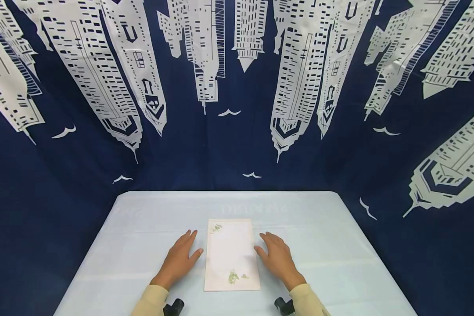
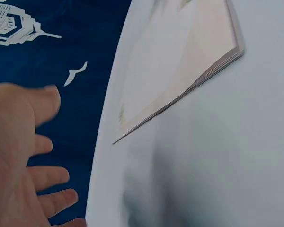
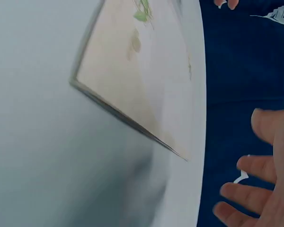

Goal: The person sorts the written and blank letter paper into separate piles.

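A thin stack of pale pink paper (image 1: 232,254), printed with small green sprigs at two corners, lies flat near the middle of the white table. My left hand (image 1: 180,257) is just left of it, fingers straight and thumb spread toward the sheets. On the other side my right hand (image 1: 277,259) is held the same way, its thumb right at the paper's right edge. Both palms hold nothing. In the left wrist view the left hand (image 2: 19,156) shows its fingers apart, and several layers show along the stack's edge (image 2: 194,87). Loosely spread fingers (image 3: 248,196) appear in the right wrist view.
The white-covered table (image 1: 339,245) has rounded far corners. A dark blue cloth (image 1: 205,149) printed with white buildings and birds hangs behind it and at both sides. A black wrist camera (image 1: 174,307) sits under the left wrist, another (image 1: 284,306) under the right.
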A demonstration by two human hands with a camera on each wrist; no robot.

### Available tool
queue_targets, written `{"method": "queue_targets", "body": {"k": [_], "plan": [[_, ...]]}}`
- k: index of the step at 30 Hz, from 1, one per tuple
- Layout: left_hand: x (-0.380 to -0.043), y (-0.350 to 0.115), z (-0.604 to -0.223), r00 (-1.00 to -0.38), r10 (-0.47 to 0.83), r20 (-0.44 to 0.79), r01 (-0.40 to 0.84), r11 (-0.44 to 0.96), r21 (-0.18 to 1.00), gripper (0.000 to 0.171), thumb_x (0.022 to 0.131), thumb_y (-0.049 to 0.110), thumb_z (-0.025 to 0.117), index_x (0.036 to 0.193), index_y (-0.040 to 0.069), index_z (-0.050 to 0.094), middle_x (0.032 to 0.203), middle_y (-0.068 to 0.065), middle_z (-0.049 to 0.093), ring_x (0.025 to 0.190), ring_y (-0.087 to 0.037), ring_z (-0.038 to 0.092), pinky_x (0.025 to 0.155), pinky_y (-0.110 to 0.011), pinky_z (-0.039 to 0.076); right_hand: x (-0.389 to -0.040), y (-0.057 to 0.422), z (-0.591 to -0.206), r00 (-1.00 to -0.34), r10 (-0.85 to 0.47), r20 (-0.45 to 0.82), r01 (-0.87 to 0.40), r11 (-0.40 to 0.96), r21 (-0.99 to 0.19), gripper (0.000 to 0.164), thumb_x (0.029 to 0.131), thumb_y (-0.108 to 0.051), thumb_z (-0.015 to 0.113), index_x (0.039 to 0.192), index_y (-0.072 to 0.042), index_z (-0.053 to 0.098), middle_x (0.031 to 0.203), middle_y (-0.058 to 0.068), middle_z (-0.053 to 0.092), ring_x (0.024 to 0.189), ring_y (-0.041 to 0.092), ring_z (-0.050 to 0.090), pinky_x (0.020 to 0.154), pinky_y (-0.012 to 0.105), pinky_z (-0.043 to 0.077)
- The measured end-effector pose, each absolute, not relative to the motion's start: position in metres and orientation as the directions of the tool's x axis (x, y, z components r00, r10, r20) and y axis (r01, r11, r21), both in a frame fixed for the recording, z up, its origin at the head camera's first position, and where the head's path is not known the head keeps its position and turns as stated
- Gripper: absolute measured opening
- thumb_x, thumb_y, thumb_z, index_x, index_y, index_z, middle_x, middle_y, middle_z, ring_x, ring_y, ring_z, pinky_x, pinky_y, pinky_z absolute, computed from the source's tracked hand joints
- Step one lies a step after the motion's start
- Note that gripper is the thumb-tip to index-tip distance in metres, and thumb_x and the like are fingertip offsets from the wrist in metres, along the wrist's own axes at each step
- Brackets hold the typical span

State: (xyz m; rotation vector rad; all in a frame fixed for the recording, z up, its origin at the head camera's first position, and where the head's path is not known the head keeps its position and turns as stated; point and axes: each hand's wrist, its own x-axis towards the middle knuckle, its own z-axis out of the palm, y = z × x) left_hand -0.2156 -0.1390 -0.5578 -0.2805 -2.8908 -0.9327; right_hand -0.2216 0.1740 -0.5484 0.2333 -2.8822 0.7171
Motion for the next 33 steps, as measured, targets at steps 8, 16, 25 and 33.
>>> {"method": "queue_targets", "body": {"k": [8, 16, 25, 33], "plan": [[-0.207, -0.126, -0.567, -0.986, -0.008, 0.166, 0.092, 0.806, 0.584, 0.05, 0.096, 0.02, 0.069, 0.139, -0.002, 0.057, 0.133, -0.024, 0.061, 0.123, -0.044, 0.057, 0.1, -0.058, 0.046, -0.217, 0.162, -0.56, -0.992, -0.036, 0.124, -0.101, 0.81, -0.578, 0.044, 0.096, -0.025, 0.068, 0.126, 0.007, 0.064, 0.119, 0.025, 0.068, 0.107, 0.041, 0.067, 0.09, 0.054, 0.054], [-0.195, -0.102, -0.582, -0.988, -0.033, 0.148, 0.066, 0.787, 0.614, 0.048, 0.092, 0.019, 0.073, 0.133, -0.002, 0.062, 0.113, -0.018, 0.072, 0.107, -0.041, 0.067, 0.087, -0.056, 0.054, -0.206, 0.158, -0.573, -0.998, 0.014, 0.062, -0.026, 0.798, -0.602, 0.044, 0.094, -0.023, 0.071, 0.123, 0.009, 0.064, 0.107, 0.024, 0.071, 0.101, 0.04, 0.07, 0.085, 0.053, 0.056], [-0.192, -0.088, -0.587, -0.985, -0.059, 0.162, 0.054, 0.787, 0.615, 0.046, 0.09, 0.02, 0.072, 0.131, 0.0, 0.065, 0.11, -0.016, 0.074, 0.104, -0.04, 0.068, 0.083, -0.055, 0.055, -0.201, 0.152, -0.577, -0.998, 0.037, 0.049, -0.002, 0.774, -0.633, 0.041, 0.092, -0.021, 0.071, 0.122, 0.007, 0.066, 0.11, 0.023, 0.071, 0.1, 0.038, 0.07, 0.082, 0.05, 0.058], [-0.19, -0.084, -0.588, -0.986, -0.046, 0.16, 0.062, 0.789, 0.612, 0.044, 0.09, 0.02, 0.073, 0.131, 0.003, 0.066, 0.11, -0.013, 0.074, 0.101, -0.037, 0.069, 0.08, -0.052, 0.055, -0.2, 0.148, -0.579, -0.998, 0.036, 0.057, -0.008, 0.775, -0.632, 0.039, 0.092, -0.02, 0.072, 0.12, 0.006, 0.067, 0.107, 0.019, 0.072, 0.095, 0.033, 0.071, 0.08, 0.047, 0.058]]}}
